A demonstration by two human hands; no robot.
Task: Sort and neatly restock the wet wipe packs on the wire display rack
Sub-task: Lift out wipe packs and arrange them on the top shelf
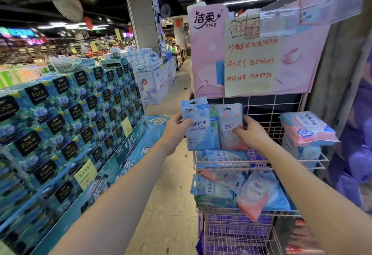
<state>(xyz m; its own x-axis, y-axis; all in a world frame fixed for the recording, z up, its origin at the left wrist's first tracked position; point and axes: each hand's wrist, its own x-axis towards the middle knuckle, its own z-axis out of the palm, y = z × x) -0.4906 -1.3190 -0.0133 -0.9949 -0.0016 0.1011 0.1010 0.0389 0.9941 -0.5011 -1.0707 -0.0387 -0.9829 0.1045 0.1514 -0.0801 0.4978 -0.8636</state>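
Observation:
A pink wire display rack (261, 162) stands at the right with tiered baskets. My left hand (176, 127) grips a blue wet wipe pack (198, 131) upright at the top basket's left end. Right beside it, my right hand (251, 131) pinches a pink wet wipe pack (230, 119), also upright. A green pack (213, 121) is squeezed between the two. Flat blue packs (223, 158) lie in the top basket under them. The basket below holds mixed blue and pink packs (253, 194), tumbled at angles.
Large pink-and-blue wipe packs (306, 129) are stacked at the top basket's right end. A pink sign board (209, 53) rises behind the rack. A tall stack of blue tissue boxes (66, 121) lines the left. Tiled aisle floor (173, 194) runs between.

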